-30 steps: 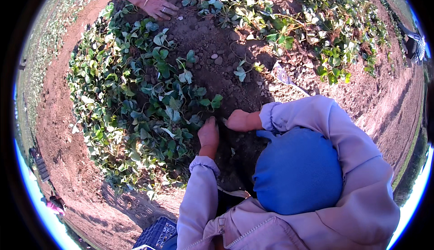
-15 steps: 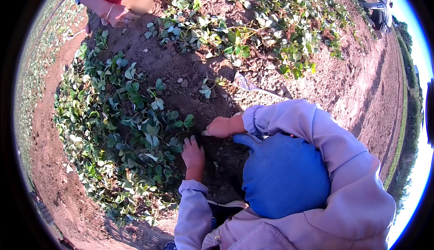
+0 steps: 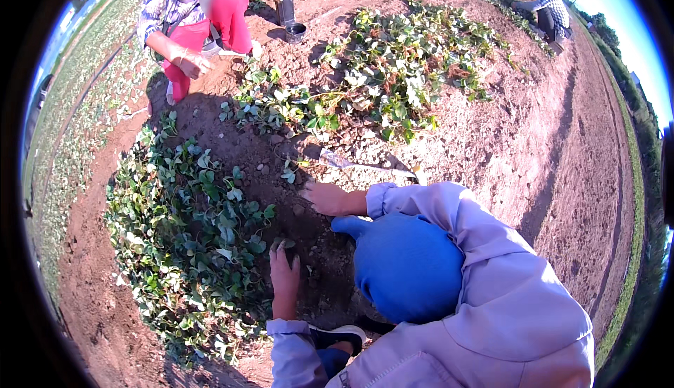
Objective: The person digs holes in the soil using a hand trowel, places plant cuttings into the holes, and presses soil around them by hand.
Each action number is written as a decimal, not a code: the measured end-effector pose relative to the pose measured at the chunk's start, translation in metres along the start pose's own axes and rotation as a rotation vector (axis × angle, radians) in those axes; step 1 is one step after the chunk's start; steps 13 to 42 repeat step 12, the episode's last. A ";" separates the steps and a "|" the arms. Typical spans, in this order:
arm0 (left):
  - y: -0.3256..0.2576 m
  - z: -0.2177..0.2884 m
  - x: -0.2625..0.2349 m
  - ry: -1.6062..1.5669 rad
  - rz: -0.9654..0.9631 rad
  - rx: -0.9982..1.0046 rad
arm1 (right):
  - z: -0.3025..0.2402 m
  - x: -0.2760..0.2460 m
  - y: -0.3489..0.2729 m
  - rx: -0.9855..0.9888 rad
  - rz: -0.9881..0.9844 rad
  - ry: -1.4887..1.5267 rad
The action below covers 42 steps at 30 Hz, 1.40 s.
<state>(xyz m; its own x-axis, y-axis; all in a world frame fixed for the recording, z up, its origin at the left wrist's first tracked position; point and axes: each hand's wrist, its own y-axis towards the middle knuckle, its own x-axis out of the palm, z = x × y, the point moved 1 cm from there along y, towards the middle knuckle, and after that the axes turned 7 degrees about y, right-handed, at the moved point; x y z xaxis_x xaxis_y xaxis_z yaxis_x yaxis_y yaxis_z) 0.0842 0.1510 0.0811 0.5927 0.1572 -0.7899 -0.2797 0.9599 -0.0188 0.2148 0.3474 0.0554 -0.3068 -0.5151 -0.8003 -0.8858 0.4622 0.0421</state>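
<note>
My left hand [image 3: 284,276] is open at the right edge of a patch of low leafy plants [image 3: 182,233], its fingers apart and pointing away from me. It is close to the outer leaves, and nothing shows in its grasp. Farther out and to the right, my right hand [image 3: 326,197] lies low over the dark, crumbly soil [image 3: 319,241], fingers stretched toward the left. I see nothing held in it. A small loose sprig [image 3: 288,172] lies just beyond that hand. Some of both hands' fingertips are hard to make out against the shaded ground.
A co-worker in pink trousers [image 3: 229,12] crouches at the upper left, near a dark flask [image 3: 283,2] and a black cup [image 3: 295,33]. More plants [image 3: 400,65] grow ahead. A pale strip [image 3: 365,165] lies beyond my right arm. Another person [image 3: 551,10] bends far right. A rounded blue cloth shape [image 3: 407,269] sits between my arms.
My hands have moved farther apart, the right one lifting away from the spot by the left. The view has shifted, bringing more of the co-worker, the flask and the cup into sight.
</note>
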 end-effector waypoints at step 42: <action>-0.045 -0.023 -0.010 -0.172 0.165 -0.179 | -0.041 -0.039 -0.026 -0.068 0.045 -0.012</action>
